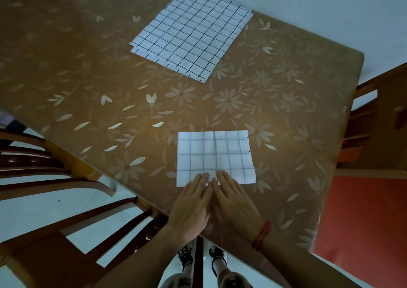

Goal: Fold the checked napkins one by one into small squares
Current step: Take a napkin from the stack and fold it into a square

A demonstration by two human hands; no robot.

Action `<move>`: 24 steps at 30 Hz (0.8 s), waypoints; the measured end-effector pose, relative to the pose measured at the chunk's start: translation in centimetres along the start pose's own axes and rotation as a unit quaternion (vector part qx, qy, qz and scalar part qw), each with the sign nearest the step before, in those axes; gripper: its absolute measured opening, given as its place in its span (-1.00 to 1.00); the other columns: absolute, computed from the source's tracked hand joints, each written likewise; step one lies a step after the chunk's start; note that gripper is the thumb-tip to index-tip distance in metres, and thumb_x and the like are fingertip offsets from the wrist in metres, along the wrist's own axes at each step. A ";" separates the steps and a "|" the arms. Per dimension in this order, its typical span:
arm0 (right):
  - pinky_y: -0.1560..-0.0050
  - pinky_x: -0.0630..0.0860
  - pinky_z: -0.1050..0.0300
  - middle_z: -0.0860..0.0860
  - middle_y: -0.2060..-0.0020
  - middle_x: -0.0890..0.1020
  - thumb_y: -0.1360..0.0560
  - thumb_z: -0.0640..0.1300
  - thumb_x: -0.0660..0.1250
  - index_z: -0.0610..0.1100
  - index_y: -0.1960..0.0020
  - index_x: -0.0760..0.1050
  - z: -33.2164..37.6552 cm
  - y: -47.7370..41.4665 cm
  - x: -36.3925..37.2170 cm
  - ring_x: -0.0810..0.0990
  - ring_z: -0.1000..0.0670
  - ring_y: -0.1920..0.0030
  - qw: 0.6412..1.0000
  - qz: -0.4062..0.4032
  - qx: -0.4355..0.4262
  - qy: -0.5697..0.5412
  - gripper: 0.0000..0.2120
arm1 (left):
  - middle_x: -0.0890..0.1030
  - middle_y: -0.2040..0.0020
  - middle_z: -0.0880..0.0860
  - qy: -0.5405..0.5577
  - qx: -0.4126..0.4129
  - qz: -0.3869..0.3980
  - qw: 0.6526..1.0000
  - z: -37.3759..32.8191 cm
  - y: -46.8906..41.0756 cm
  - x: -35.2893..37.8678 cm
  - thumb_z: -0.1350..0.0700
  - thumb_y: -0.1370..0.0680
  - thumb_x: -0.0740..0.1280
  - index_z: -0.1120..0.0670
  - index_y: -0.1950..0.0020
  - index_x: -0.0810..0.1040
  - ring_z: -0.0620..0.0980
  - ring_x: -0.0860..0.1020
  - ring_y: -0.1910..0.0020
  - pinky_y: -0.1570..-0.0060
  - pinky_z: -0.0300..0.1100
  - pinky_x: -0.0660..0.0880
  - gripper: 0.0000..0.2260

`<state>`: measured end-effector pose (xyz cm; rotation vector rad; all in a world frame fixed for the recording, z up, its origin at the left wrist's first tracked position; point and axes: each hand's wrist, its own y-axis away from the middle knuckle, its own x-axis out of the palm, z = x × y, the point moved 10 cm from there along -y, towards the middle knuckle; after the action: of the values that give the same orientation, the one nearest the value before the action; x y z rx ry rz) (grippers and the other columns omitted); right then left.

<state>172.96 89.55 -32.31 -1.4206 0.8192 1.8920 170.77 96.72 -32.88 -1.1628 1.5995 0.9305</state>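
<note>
A glossy brown surface (88,72) printed with pale flowers carries a flat stack of white checked napkins (191,32) at its far side. Near the front edge lies a thin folded napkin (217,153), rectangular and creased down the middle. The left hand (191,208) and right hand (233,204) press its near edge side by side, fingers straight and flat.

1. The left hand (191,202) lies palm down at the lower centre of the frame, its fingers (201,178) straight and together, pointing up and slightly right.
2. The right hand (234,200) lies palm down just beside it, fingers straight, pointing up and slightly left.
3. The left forearm (141,254) and the right forearm (308,265) rise from the bottom edge and converge.
</note>
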 end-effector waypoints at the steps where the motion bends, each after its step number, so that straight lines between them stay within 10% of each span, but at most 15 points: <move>1: -0.33 0.41 -0.13 -0.24 -0.43 0.32 -0.60 0.04 0.07 -0.27 -0.43 0.32 -0.1 0.1 0.5 0.25 -0.18 -0.47 1.000 0.010 0.003 0.003 -0.48 | 0.33 -0.48 0.15 -0.004 -0.007 0.009 1.000 0.2 0.0 0.4 -0.04 -0.47 0.42 0.14 -0.49 0.31 0.11 0.31 -0.46 -0.35 0.00 0.37 -0.35; 10: -0.35 0.38 -0.16 -0.24 -0.44 0.30 -0.65 0.07 -0.20 -0.30 -0.44 0.29 2.1 0.2 0.7 0.25 -0.18 -0.47 0.998 0.058 -0.024 -0.001 -0.40 | 0.35 -0.45 0.21 -0.032 -0.042 0.010 0.999 0.9 1.1 0.5 -0.08 -0.56 0.06 0.21 -0.46 0.32 0.13 0.33 -0.44 -0.32 0.11 0.39 -0.44; 24: -0.37 0.33 -0.19 -0.28 -0.42 0.32 -0.58 0.25 -0.33 -0.32 -0.44 0.27 3.3 0.3 1.3 0.28 -0.21 -0.45 0.995 0.102 -0.006 -0.020 -0.20 | 0.24 -0.51 0.21 -0.034 -0.079 0.036 0.996 3.5 3.3 1.8 -0.06 -0.51 0.30 0.21 -0.52 0.20 0.13 0.23 -0.49 -0.36 0.11 0.35 -0.34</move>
<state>170.54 92.08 -32.84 -1.3444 0.9663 2.0742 168.17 100.42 -35.40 -1.1742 1.5428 1.1494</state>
